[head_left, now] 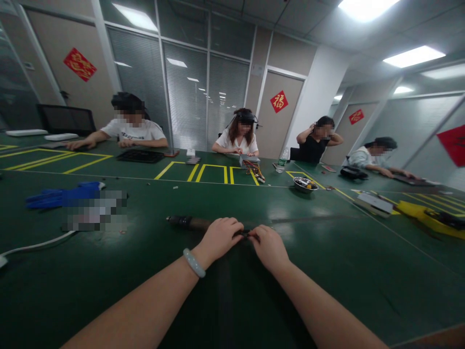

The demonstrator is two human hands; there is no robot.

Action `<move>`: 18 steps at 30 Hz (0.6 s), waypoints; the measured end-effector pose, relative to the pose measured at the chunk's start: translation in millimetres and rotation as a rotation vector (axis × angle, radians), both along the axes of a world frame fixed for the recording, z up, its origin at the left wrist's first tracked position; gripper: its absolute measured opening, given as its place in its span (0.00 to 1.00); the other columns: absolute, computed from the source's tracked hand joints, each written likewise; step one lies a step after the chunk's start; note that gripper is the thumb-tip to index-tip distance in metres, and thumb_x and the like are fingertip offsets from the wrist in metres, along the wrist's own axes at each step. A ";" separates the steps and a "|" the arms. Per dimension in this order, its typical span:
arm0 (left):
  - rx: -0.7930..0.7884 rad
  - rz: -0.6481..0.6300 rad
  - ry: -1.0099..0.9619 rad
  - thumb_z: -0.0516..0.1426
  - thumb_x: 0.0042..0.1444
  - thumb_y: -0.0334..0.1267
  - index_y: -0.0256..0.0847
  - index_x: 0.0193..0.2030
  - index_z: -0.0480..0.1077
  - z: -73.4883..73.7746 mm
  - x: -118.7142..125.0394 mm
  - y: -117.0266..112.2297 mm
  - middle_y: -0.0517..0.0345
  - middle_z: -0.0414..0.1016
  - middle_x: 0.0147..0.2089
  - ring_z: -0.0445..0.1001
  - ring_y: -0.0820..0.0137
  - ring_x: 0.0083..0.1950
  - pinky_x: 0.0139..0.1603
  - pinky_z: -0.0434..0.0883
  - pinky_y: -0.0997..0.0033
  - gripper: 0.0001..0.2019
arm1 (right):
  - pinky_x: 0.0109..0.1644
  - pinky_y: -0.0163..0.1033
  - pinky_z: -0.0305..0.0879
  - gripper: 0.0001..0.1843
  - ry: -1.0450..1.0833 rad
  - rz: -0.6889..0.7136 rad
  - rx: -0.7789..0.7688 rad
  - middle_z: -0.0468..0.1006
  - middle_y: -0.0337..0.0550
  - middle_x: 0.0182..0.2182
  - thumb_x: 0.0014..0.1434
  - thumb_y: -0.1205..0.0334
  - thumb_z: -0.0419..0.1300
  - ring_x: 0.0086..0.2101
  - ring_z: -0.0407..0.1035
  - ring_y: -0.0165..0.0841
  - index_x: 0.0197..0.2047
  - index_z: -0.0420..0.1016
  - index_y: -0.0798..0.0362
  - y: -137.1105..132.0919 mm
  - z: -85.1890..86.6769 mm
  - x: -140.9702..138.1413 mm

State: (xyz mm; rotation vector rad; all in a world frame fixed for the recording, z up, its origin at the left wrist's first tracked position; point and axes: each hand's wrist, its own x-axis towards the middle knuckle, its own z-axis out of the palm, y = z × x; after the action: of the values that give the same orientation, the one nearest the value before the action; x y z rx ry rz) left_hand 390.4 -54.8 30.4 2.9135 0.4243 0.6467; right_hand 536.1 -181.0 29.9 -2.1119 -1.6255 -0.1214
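A long dark cylindrical tool (196,223) lies sideways on the green table. It has a brownish body, a black ringed section and a small metal tip at its left end. My left hand (221,237), with a pale bangle at the wrist, is closed over the right part of the tool. My right hand (268,246) pinches a small dark piece (247,233) at the tool's right end, its fingertips close to those of my left hand. My fingers hide most of that end, so I cannot tell how the piece joins the tool.
To the left lie a blue glove (65,195) and a blurred-out object with a white cable (39,245). Farther off are a metal bowl (305,185), a water bottle (282,161) and a wired grey box (249,160). Several people sit across the table. A yellow item (425,218) lies right.
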 end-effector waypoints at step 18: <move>-0.006 -0.046 -0.051 0.56 0.60 0.37 0.45 0.44 0.71 -3.1 1.9 4.0 0.58 0.73 0.46 0.71 0.65 0.46 0.48 0.65 0.63 0.06 | 0.47 0.38 0.61 0.06 -0.008 0.000 0.054 0.77 0.41 0.36 0.60 0.65 0.57 0.40 0.69 0.34 0.36 0.76 0.50 5.3 -8.6 0.5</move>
State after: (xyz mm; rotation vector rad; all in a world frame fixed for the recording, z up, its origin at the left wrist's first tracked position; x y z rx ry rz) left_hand 392.2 -50.8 27.2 2.8851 0.3514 0.7100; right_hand 536.6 -175.7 21.3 -2.0727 -1.6091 -0.1721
